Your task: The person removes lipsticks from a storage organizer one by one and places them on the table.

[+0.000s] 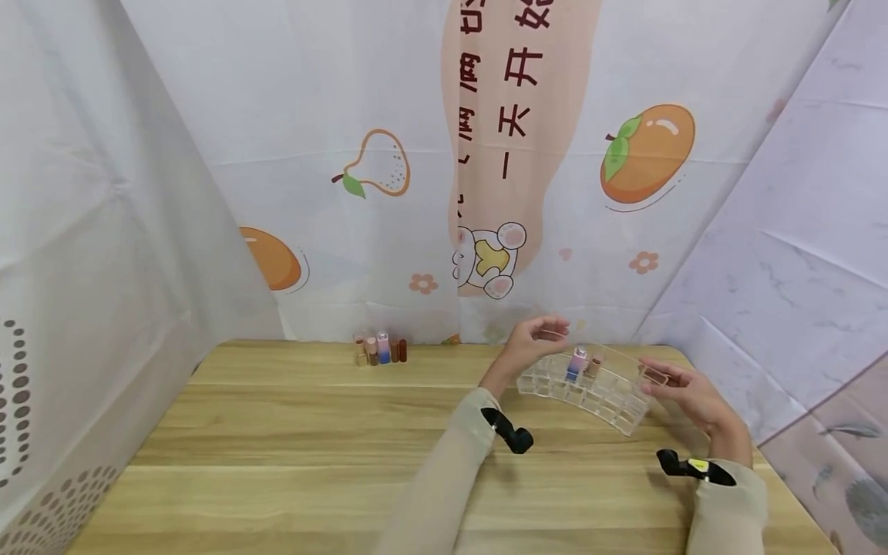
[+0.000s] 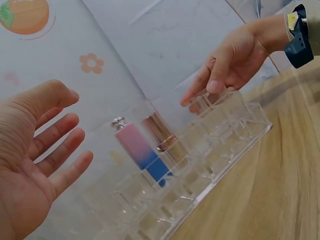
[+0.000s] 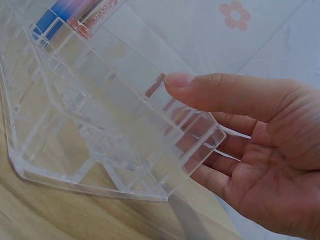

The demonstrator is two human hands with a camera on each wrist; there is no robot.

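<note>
One clear organizer (image 1: 603, 401) with two cosmetic tubes (image 1: 576, 364), gripped at three o'clock by right hand (image 1: 697, 397); at ten o'clock, loose-fingered left hand (image 1: 529, 345), seemingly just apart.

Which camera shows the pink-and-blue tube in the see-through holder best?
The left wrist view: the pink-and-blue tube looks big there, from sparkly top to blue bottom. The head view shows it too, but tiny. The right wrist view cuts off its top at the picture's edge.
</note>
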